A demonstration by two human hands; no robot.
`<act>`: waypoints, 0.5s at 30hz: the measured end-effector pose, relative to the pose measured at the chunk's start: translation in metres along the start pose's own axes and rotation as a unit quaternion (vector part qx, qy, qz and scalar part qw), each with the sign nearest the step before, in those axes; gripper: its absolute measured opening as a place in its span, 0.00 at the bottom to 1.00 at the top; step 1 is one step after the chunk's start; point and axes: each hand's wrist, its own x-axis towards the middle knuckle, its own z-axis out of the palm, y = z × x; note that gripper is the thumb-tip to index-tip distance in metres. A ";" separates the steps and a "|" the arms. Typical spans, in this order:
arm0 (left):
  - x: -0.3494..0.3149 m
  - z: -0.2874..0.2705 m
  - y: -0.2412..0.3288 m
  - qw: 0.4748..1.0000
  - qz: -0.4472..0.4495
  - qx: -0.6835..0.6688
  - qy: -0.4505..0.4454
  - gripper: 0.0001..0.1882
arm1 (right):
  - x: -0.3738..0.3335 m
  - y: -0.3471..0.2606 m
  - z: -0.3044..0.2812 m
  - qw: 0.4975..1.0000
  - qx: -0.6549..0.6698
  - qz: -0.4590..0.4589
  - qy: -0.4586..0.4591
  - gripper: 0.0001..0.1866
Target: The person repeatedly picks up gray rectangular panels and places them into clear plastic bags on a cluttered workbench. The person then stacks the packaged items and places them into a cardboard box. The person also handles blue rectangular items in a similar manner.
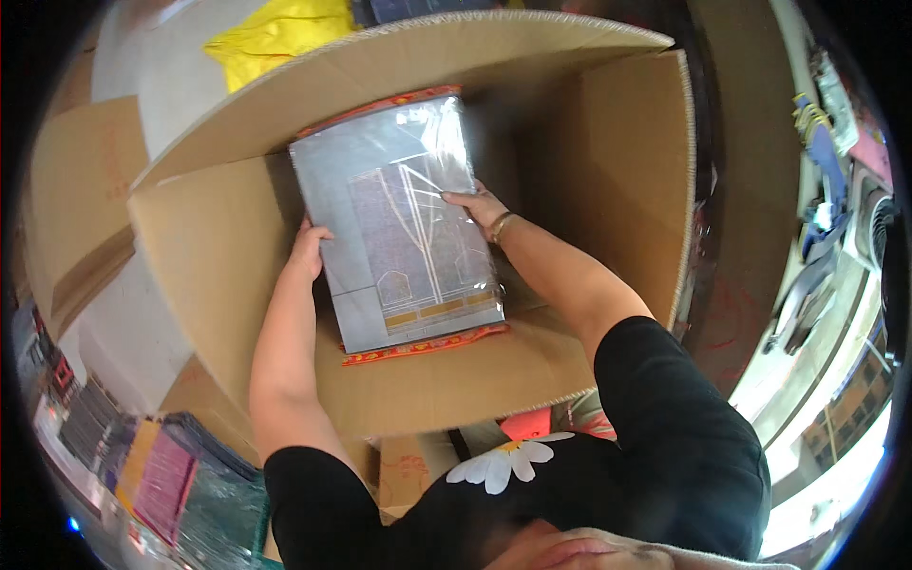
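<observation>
Inside a large open cardboard box [214, 256], my two hands hold a flat rectangular package [418, 237] by its long sides. Shiny clear plastic covers its grey face, which carries a denim-like panel with white lines. Red patterned edging shows beyond its top and bottom ends. On the left edge is my left hand [310, 249], closed with the thumb over the face. My right hand [480, 207] grips the right edge, thumb on the plastic and a bracelet at the wrist. The fingers beneath the package are hidden, as is whatever lies under it.
Tall cardboard walls surround both forearms. Yellow plastic or cloth [280, 38] lies beyond the far wall. Another cardboard box [81, 190] stands at left, with plastic-wrapped packs [161, 480] at lower left. Assorted goods [826, 190] line the right side.
</observation>
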 end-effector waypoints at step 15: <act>0.027 0.024 -0.075 0.863 0.268 0.351 0.244 0.40 | 0.100 0.107 -0.036 0.978 -0.176 -0.004 0.109 0.55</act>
